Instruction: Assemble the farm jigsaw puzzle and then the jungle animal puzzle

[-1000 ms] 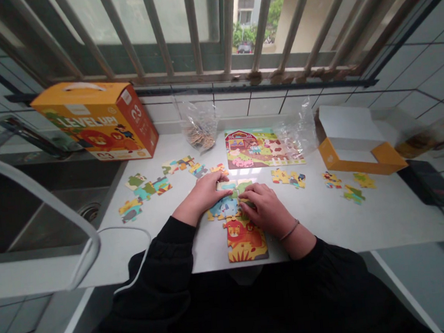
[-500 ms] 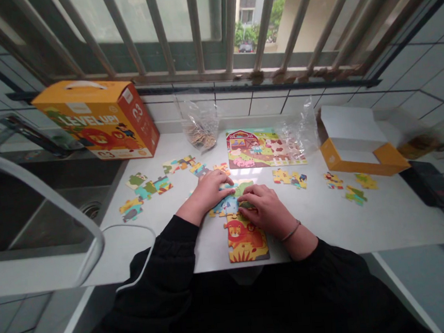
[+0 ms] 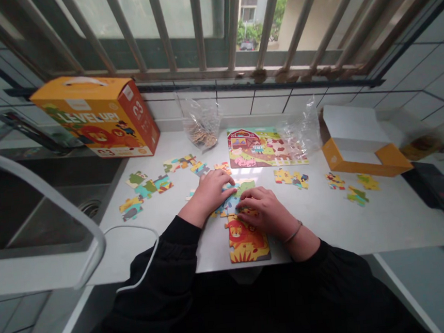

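A partly joined jigsaw puzzle (image 3: 248,244) with a lion picture lies near the counter's front edge, its blue and green upper part between my hands. My left hand (image 3: 213,190) rests open over the upper left of it, fingers and thumb apart. Over the right side, my right hand (image 3: 262,209) is curled, thumb and fingertips closed on a puzzle piece that they mostly cover. Loose joined pieces (image 3: 144,189) lie to the left, with more yellow pieces (image 3: 291,177) to the right.
At the back left stands an orange box (image 3: 97,120). Behind the puzzle are a plastic bag of pieces (image 3: 202,132), a farm picture board (image 3: 259,150) and a crumpled clear bag (image 3: 306,133). An open carton (image 3: 363,143) sits right; a sink (image 3: 54,202) lies left.
My right hand has shifted slightly left, its fingertips drawn in over the puzzle. The left hand stays on the puzzle. The whole view has moved a little.
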`<state>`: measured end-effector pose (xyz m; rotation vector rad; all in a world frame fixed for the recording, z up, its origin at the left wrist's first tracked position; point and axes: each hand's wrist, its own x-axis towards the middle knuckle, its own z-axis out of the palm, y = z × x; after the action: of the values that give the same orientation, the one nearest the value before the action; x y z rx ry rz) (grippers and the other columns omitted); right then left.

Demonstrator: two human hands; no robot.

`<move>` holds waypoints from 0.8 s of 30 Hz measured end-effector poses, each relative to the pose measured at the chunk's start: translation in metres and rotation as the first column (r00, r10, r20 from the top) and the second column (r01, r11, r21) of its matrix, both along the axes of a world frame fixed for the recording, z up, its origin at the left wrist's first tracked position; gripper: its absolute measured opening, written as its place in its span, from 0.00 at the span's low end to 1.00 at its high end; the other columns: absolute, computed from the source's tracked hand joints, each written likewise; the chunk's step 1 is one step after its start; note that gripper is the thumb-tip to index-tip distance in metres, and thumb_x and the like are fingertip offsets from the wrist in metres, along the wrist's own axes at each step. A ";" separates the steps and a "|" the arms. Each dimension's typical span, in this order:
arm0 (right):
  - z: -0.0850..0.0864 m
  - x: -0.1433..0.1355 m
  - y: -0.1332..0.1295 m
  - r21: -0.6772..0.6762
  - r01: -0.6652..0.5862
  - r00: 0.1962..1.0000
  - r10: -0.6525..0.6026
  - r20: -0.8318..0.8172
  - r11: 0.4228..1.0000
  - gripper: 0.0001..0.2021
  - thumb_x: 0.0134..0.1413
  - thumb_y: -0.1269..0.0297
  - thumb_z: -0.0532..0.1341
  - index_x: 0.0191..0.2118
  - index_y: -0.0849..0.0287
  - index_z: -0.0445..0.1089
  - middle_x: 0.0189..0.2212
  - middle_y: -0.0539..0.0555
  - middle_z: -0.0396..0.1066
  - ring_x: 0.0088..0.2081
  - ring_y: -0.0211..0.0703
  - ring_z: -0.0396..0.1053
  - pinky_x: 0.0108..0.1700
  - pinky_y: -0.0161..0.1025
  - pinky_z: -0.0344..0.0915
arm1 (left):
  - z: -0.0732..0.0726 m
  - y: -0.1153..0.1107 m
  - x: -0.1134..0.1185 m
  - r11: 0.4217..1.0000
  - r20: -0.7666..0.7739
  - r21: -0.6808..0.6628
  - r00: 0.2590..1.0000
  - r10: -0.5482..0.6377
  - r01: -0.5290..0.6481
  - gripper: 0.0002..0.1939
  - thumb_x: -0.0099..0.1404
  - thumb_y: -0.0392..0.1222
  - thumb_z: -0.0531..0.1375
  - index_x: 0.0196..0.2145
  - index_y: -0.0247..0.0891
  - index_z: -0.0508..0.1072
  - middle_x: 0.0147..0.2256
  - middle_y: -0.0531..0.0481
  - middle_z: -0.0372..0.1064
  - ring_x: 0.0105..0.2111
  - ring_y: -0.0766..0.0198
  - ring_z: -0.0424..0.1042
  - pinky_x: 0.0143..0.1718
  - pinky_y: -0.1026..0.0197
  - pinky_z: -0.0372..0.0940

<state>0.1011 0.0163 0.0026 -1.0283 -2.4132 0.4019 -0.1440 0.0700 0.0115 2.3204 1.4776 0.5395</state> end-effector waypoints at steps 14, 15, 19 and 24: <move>-0.006 0.002 0.004 -0.009 -0.043 0.999 0.043 -0.011 0.999 0.02 0.70 0.60 0.73 0.45 0.47 0.84 0.50 0.53 0.82 0.50 0.50 0.75 0.53 0.49 0.66 | 0.000 -0.006 0.002 1.000 -0.018 0.022 1.000 -0.016 0.016 0.11 0.72 0.47 0.71 0.50 0.46 0.80 0.57 0.44 0.76 0.62 0.44 0.71 0.63 0.42 0.63; -0.006 0.002 0.004 -0.008 -0.045 0.999 0.045 -0.010 0.999 0.02 0.71 0.60 0.72 0.46 0.46 0.84 0.49 0.53 0.82 0.50 0.50 0.75 0.53 0.49 0.66 | 0.000 -0.006 0.003 1.000 -0.020 0.020 1.000 -0.013 0.014 0.11 0.73 0.47 0.71 0.50 0.46 0.80 0.57 0.44 0.76 0.62 0.44 0.71 0.63 0.41 0.63; -0.006 0.002 0.004 -0.004 -0.037 0.999 0.037 -0.002 0.999 0.04 0.73 0.61 0.70 0.47 0.46 0.84 0.50 0.53 0.83 0.50 0.50 0.75 0.53 0.49 0.66 | 0.001 -0.005 0.004 1.000 -0.038 0.016 0.999 0.020 -0.019 0.11 0.73 0.47 0.70 0.51 0.45 0.80 0.57 0.43 0.76 0.61 0.43 0.72 0.63 0.41 0.64; -0.005 0.001 0.004 -0.002 -0.031 1.000 0.031 -0.004 1.000 0.04 0.73 0.62 0.70 0.47 0.47 0.84 0.50 0.53 0.83 0.50 0.50 0.76 0.53 0.49 0.67 | 0.001 -0.005 0.005 1.000 -0.043 0.019 0.999 0.020 -0.019 0.10 0.73 0.47 0.69 0.51 0.46 0.81 0.55 0.44 0.76 0.60 0.44 0.72 0.61 0.43 0.64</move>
<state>0.1023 0.0200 -0.0024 -0.9916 -2.4278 0.4174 -0.1394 0.0651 0.0130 2.3479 1.5220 0.5138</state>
